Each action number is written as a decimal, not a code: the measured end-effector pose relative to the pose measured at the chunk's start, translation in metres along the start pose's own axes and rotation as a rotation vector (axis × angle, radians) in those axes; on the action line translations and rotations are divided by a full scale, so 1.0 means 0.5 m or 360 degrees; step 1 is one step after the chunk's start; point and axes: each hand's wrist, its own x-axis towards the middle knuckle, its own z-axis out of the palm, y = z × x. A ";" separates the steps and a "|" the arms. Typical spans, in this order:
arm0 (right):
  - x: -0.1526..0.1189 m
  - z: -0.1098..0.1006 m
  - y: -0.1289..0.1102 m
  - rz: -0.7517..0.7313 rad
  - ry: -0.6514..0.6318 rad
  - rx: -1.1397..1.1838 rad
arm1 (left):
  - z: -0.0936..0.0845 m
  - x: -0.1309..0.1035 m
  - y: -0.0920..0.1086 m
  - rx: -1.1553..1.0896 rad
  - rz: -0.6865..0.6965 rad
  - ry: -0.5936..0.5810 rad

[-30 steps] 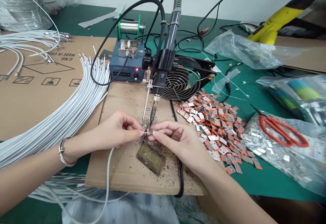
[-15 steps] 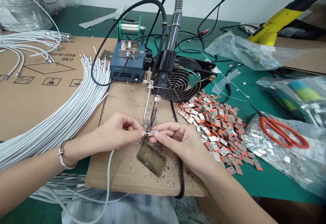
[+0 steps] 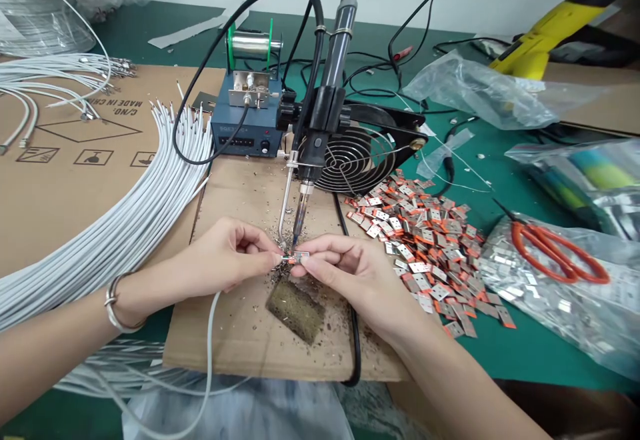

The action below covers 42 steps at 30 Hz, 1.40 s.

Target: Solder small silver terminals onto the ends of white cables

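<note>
My left hand (image 3: 239, 257) pinches the end of a white cable (image 3: 211, 333), whose length loops down below the wrist. Opposite it, my right hand (image 3: 345, 270) grips a USB connector (image 3: 301, 257) with a metal shell and an orange part between thumb and fingers. Cable end and connector meet under the tip of a soldering iron (image 3: 299, 220) clamped in a stand. Beside the tip ends a thin metal solder feed tube (image 3: 285, 210). Whether the tip touches the joint I cannot tell. Just below lies a worn brown sponge (image 3: 296, 310) amid dark crumbs.
A blue solder feeder (image 3: 245, 123) carries a solder spool (image 3: 251, 45). Next to it a black fan (image 3: 360, 153) lies by a pile of USB connectors (image 3: 435, 247). Orange scissors (image 3: 557, 250) rest on a plastic bag (image 3: 530, 300). Bundled white cables (image 3: 125, 220) lie left.
The view has shifted slightly, so the bench things sit a little higher and mostly further left. Both hands keep their hold on cable and connector at the iron's tip.
</note>
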 end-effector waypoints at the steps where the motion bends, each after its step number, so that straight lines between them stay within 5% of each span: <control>1: 0.000 0.000 0.000 0.0005 0.0006 -0.0008 | 0.000 0.000 0.000 -0.0006 -0.0007 0.0004; 16: -0.001 -0.001 -0.002 0.0011 -0.0027 0.0024 | 0.001 0.000 -0.003 -0.0031 0.0004 0.0004; 24: 0.002 0.009 -0.004 0.0043 0.0128 -0.0212 | 0.003 0.001 0.002 0.0100 -0.0041 0.0031; 42: -0.002 -0.004 -0.002 0.0022 -0.0014 -0.0108 | 0.011 -0.010 0.013 0.0098 -0.0001 0.0079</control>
